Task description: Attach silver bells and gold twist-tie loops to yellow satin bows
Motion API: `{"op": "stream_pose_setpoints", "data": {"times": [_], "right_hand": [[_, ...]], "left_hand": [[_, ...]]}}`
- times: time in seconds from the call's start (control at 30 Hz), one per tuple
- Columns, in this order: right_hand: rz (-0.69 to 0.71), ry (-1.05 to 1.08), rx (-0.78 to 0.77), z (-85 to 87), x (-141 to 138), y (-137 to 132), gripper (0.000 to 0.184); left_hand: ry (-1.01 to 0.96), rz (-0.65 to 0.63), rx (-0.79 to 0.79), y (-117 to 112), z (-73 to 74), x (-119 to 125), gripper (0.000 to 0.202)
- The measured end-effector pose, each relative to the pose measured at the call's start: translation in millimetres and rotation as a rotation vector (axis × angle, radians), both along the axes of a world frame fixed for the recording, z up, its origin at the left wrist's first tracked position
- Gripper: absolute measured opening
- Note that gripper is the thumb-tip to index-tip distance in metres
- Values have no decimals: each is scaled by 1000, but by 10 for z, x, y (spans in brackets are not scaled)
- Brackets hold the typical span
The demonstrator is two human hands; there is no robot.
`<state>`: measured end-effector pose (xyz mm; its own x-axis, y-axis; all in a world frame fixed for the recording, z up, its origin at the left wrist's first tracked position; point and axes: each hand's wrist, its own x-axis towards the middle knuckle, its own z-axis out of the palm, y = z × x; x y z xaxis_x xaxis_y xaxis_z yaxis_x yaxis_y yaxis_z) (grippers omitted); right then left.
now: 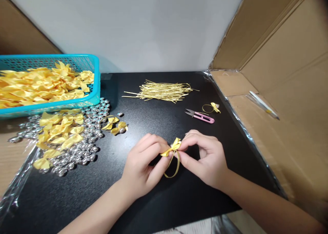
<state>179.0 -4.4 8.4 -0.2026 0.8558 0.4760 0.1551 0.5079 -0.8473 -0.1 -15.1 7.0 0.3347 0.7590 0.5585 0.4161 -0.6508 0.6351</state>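
The fingertips of the left hand (146,160) are closed on the near-left end of a yellow bow (175,144), and the thumb and forefinger of the right hand (206,155) pinch in at its right side, where the bow meets the cord; exactly what lies between those right fingertips is hidden. The bow sits between the hands, just above the table, with a gold cord loop (177,170) hanging from it toward the near side. The step in hand appears to be fixing or settling the bow on this loop. The next move seems to call for a steady left grip and small, fine right-hand work at the join, without crushing the ribbon. Whether a silver piece is on it cannot be told. Beyond the right hand lie pink-handled snips (205,117), and farther right a loop with a bow (215,107). At the far middle is a bundle of gold cords (164,91). To the left, loose bows (61,128) lie among silver beads (88,153), near a turquoise basket (96,80) heaped with more bows. All but part of the basket and some beads rests on the black table (164,206); a white-handled tool (263,105) lies on cardboard at far right.
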Motion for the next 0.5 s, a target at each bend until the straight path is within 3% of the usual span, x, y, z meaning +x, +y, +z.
{"op": "stream_pose_setpoints", "data": {"times": [0.33, 0.5], "right_hand": [[17, -24, 170, -15, -1, 8, 15], [-37, -41, 174, 1, 5, 6, 13]], "left_hand": [[-32, 4, -105, -12, 9, 16, 13], [-146, 35, -252, -87, -105, 19, 46]]}}
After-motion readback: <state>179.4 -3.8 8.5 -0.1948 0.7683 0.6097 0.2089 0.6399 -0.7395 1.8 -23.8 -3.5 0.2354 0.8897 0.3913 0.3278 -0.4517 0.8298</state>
